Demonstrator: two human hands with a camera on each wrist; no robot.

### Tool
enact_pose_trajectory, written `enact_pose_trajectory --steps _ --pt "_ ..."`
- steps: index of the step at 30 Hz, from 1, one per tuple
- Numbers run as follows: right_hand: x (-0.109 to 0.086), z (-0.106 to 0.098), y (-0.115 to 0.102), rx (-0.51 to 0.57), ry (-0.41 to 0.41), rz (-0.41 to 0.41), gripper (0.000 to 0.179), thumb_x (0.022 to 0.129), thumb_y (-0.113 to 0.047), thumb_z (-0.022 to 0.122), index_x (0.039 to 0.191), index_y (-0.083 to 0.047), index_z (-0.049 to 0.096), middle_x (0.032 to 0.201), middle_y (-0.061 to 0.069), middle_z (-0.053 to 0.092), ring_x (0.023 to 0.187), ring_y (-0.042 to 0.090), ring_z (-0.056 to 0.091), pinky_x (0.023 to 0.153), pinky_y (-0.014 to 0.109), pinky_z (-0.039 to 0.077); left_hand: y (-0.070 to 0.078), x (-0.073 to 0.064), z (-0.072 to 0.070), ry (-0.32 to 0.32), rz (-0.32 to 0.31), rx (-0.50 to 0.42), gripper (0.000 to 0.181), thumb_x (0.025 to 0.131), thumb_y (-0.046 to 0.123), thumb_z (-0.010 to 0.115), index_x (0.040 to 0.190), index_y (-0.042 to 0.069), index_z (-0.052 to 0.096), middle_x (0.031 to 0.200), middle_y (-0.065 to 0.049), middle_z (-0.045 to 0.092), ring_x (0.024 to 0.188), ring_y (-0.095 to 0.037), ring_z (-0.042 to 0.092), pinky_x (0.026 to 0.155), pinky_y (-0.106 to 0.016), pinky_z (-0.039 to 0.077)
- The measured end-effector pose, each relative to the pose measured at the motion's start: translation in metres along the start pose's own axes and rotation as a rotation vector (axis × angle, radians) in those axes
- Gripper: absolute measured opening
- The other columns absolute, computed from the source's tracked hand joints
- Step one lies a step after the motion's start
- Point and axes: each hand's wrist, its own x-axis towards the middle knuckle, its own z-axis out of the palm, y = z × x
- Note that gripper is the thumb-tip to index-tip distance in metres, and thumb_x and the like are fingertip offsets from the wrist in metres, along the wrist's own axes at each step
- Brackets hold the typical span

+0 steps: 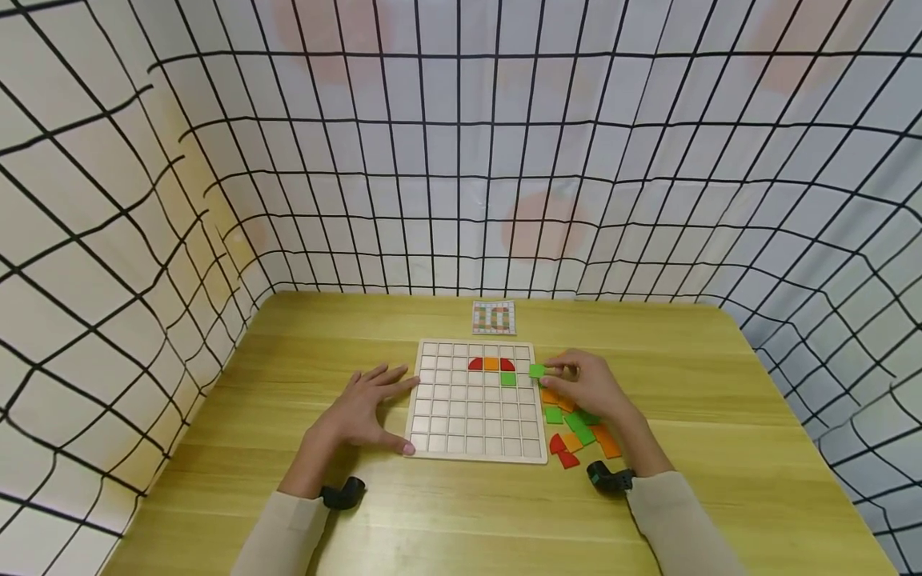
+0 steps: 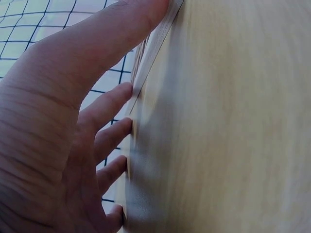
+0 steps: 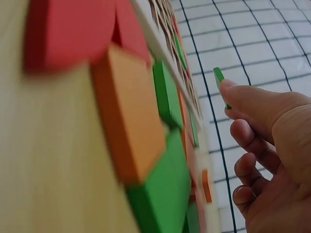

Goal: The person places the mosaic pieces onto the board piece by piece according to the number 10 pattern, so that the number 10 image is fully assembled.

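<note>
A pale wooden grid board [image 1: 461, 416] lies on the table. In its upper rows sit two red quarter-round tiles [image 1: 475, 364], with an orange square tile [image 1: 491, 364] between them and a green square tile [image 1: 507, 379] below the right red one. My left hand [image 1: 363, 408] rests at the board's left edge, fingers spread, thumb touching the lower left corner. Between thumb and index finger, my right hand [image 1: 587, 384] pinches another green square tile [image 3: 219, 80], held above the table by the board's upper right edge. The right wrist view shows its other fingers loosely curled.
Loose tiles in green [image 1: 579, 428], orange [image 1: 607, 442] and red [image 1: 567, 459] lie scattered right of the board, under and near my right hand. A small printed pattern card [image 1: 494, 318] lies behind the board. Black-gridded white curtain [image 1: 461, 160] surrounds the table.
</note>
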Motion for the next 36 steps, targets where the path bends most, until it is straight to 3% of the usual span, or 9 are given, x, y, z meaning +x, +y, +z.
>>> enact_pose_trajectory --steps 10,17,26,36 --pt "0.014 0.030 -0.022 0.018 -0.074 -0.098 0.027 0.091 -0.027 0.081 0.115 -0.015 0.079 0.084 -0.003 0.064 0.073 0.016 0.048 0.064 0.026 0.039 -0.002 0.001 0.001 -0.006 -0.007 0.002 0.113 0.061 0.078 0.083 0.157 0.030 0.045 0.168 -0.006 0.034 0.157 -0.044 0.022 0.119 -0.078 0.013" --pt "0.022 0.050 -0.034 0.086 -0.108 -0.081 0.025 0.093 -0.027 0.079 0.115 -0.015 0.078 0.083 0.000 0.065 0.063 0.014 0.046 0.059 0.025 0.040 -0.003 0.001 0.002 -0.007 -0.008 0.005 0.114 0.061 0.078 0.083 0.158 0.031 0.044 0.169 -0.006 0.033 0.157 -0.044 0.022 0.120 -0.077 0.012" --pt "0.029 0.070 -0.046 0.031 -0.124 -0.053 0.026 0.093 -0.026 0.079 0.116 -0.015 0.078 0.071 -0.003 0.060 0.057 0.012 0.045 0.057 0.025 0.040 -0.003 0.001 0.003 -0.009 -0.017 -0.002 0.114 0.061 0.078 0.083 0.157 0.031 0.045 0.169 -0.006 0.033 0.157 -0.044 0.022 0.120 -0.077 0.011" --pt "0.032 0.078 -0.053 0.008 -0.109 -0.049 0.028 0.093 -0.025 0.078 0.119 -0.015 0.078 0.064 -0.003 0.055 0.050 0.010 0.036 0.053 0.025 0.034 -0.002 0.001 0.001 -0.020 -0.037 -0.007 0.113 0.062 0.077 0.083 0.157 0.032 0.044 0.169 -0.005 0.032 0.158 -0.042 0.020 0.122 -0.075 0.009"
